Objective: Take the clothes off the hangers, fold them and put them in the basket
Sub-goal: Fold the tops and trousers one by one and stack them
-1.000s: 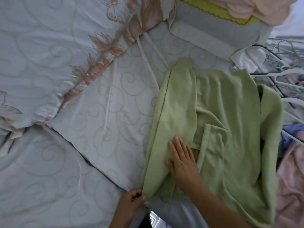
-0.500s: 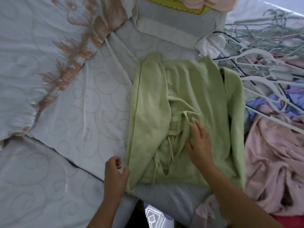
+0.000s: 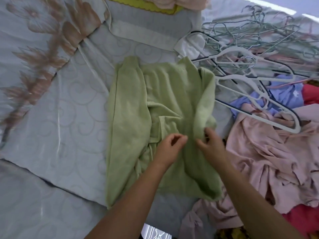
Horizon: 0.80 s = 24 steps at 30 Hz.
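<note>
Item: green top [image 3: 160, 104], a soft, light knit, limp and unlikely to slip. It lies flat on the bed [image 3: 69, 100] by the front edge with its left side folded in, and the hangers [image 3: 250, 66] are just beside it on the right. We judge it best taken two-handed at sleeve and hem, since it would sag from one point. The right grip [image 3: 211, 145] pinches the right sleeve's fold; the left grip [image 3: 170, 147] curls over the middle, and we cannot tell whether it holds cloth.

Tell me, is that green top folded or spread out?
Partly folded: the green top lies on the bed, both sleeves turned in over its body, length not yet doubled.
</note>
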{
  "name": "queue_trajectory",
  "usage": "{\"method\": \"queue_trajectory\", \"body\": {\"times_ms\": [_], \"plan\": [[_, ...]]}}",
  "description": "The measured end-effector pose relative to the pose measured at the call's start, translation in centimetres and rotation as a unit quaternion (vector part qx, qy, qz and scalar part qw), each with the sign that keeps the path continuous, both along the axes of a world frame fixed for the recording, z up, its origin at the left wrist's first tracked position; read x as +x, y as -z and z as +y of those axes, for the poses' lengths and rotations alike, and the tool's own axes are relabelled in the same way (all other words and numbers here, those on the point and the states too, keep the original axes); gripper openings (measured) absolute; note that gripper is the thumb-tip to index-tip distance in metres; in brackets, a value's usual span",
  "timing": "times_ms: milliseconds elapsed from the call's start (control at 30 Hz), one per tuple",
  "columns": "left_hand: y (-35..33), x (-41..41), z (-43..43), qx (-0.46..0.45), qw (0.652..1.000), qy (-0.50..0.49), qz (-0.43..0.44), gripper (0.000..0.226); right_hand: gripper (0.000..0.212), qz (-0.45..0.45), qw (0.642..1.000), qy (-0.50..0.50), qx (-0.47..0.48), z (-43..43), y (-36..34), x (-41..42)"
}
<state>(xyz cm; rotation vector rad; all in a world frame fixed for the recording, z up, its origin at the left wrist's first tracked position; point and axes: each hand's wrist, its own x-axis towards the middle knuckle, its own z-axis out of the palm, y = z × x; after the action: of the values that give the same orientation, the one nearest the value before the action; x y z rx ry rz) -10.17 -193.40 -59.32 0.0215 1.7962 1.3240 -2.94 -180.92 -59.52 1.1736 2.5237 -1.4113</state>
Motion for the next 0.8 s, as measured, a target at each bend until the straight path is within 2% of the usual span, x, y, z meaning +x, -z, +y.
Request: {"method": "queue_trajectory", "body": {"times_ms": [100,167,233,300,367,433,500,533,600,633,700,800], "plan": [[-1.2,-2.8,3.7,0.022,0.998,-0.024,-0.046,0.038,0.031,0.027,0.988,-0.135,-0.066,-2.5,-0.9,-0.6],[-1.3,-4.4,5.0,-0.051,0.999,0.012,0.002,0.051,0.029,0.023,0.973,-0.182,-0.142,-2.9,-0.8,-0.3],[-1.0,-5.7,5.0,-0.075,0.997,-0.012,0.030,0.042,0.025,0.048,0.976,-0.106,-0.182,-2.3,0.0,0.5],[-1.5,-6.7,4.1,-0.010,0.998,-0.068,-0.003,0.023,0.020,0.061,0.991,0.040,-0.113,-0.5,1.8,1.4],[-2.5,-7.4,2.5,0.071,0.988,-0.133,-0.019,0.018,0.024,0.008,0.995,0.090,-0.040,1.0,3.2,2.3],[-3.3,-7.9,-0.4,0.131,0.968,-0.214,0.001,0.023,0.029,-0.030,0.996,0.048,-0.065,1.1,4.0,2.8],[-3.5,-8.4,-4.8,0.173,0.931,-0.321,-0.006,0.027,0.021,-0.046,0.993,-0.031,-0.106,-0.1,3.9,2.7],[-3.1,-8.5,-7.5,0.177,0.914,-0.365,-0.011,0.028,0.018,-0.072,0.988,-0.093,-0.096,-1.0,3.8,2.6],[-1.5,-7.8,-12.4,0.130,0.913,-0.386,-0.013,0.030,0.020,-0.136,0.974,-0.179,-0.037,-2.2,4.1,2.2],[-0.4,-7.3,-14.3,0.090,0.925,-0.369,-0.025,0.027,0.020,-0.148,0.973,-0.178,-0.010,-2.4,4.2,1.6],[1.6,-6.3,-16.7,0.012,0.945,-0.320,-0.071,0.022,0.017,-0.110,0.986,-0.121,0.018,-2.3,4.0,-0.4],[2.8,-6.4,-16.8,-0.021,0.950,-0.301,-0.079,0.050,0.023,-0.029,0.996,-0.060,0.055,-1.3,2.9,-5.4]]}}
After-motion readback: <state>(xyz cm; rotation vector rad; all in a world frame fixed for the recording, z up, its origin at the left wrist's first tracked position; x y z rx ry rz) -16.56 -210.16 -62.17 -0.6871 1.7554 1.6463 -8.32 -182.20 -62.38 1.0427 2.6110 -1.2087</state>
